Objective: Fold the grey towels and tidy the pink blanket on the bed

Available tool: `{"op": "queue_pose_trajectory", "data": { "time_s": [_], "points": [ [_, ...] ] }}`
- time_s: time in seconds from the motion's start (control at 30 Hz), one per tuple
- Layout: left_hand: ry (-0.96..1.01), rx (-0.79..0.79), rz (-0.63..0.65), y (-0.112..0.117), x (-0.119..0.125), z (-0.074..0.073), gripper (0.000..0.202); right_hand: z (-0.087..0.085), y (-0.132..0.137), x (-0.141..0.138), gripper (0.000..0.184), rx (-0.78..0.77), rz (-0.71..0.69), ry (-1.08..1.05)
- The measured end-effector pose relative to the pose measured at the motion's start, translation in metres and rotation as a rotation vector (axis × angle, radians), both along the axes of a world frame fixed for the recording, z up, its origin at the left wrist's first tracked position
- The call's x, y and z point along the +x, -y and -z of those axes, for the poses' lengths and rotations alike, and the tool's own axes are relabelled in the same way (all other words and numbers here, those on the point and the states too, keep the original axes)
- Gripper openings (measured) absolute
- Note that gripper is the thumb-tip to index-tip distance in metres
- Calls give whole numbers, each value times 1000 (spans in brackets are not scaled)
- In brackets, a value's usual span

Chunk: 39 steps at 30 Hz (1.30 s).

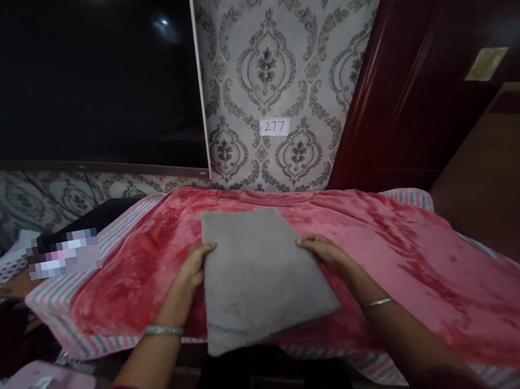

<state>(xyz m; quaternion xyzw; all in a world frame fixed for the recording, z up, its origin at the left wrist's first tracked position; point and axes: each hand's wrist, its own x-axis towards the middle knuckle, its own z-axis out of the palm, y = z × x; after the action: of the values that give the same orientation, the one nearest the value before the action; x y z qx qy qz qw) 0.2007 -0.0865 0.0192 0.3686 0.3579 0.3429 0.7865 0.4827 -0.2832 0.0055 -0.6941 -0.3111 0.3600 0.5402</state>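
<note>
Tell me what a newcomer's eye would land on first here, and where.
The flat grey fabric cushion stands out first, lying at centre on the rumpled red-pink plush blanket, with the left hand and right hand at its sides. Behind it, grey damask wallpaper rises at upper centre, carrying a small white "277" label, beside a large black screen at upper left.

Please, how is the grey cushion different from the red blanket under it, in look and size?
The grey cushion is dull grey, while the red blanket is red-pink plush with a striped border. The cushion is much smaller than the blanket. The cushion is a compact rectangle between the left hand and the right hand, while the blanket lies spread wide beneath it. Both look like soft fabric.
</note>
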Motion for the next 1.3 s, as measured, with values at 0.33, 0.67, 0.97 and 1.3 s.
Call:
{"op": "queue_pose_trajectory", "data": {
  "time_s": [0.33, 0.67, 0.97, 1.3],
  "points": [
    [-74, 115, 105, 6, 1, 38, 37, 41, -2, 3, 35, -87, 14, 257],
    [-39, 109, 63, 11, 1, 37, 37, 17, -54, -17, 68, -133, -35, 908],
    [-24, 122, 71, 5, -1, 46, 44, 15, -117, -39, 64, -328, -291, 1216],
    [-105, 344, -268, 6, 3, 43, 46, 24, -113, -41, 64, -354, -289, 1239]
  ]
}}
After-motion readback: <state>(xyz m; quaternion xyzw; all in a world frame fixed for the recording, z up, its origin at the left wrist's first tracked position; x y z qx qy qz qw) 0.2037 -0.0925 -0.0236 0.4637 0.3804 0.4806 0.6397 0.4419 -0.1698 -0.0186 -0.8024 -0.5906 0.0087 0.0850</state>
